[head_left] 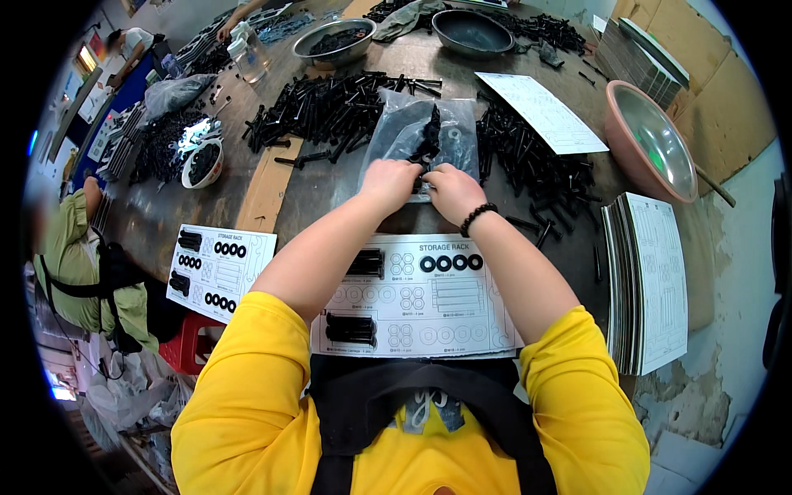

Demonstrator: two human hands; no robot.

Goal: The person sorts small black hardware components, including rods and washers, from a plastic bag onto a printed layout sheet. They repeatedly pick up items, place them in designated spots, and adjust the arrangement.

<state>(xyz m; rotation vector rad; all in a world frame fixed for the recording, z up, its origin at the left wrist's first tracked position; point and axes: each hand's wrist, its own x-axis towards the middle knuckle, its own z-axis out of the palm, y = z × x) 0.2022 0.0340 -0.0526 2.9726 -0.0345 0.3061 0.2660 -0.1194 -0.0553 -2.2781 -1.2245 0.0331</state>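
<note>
My left hand [391, 186] and my right hand [454, 195] meet over the near end of a clear plastic bag [375, 157]. The fingers of both are curled inward, close together; what lies in their grip is hidden. Small black parts [427, 144] lie in a line on the bag, just beyond my fingertips. Under my forearms is a printed card [421, 318] with black bolts [351, 330] in two groups and a row of black washers [451, 263] on it.
Heaps of black bolts [326, 107] flank the bag. A second card [219, 268] lies left, a card stack [652, 285] right. Metal bowls [334, 45] stand at the back, a pink-rimmed bowl [652, 144] at right. A person [91, 264] is at far left.
</note>
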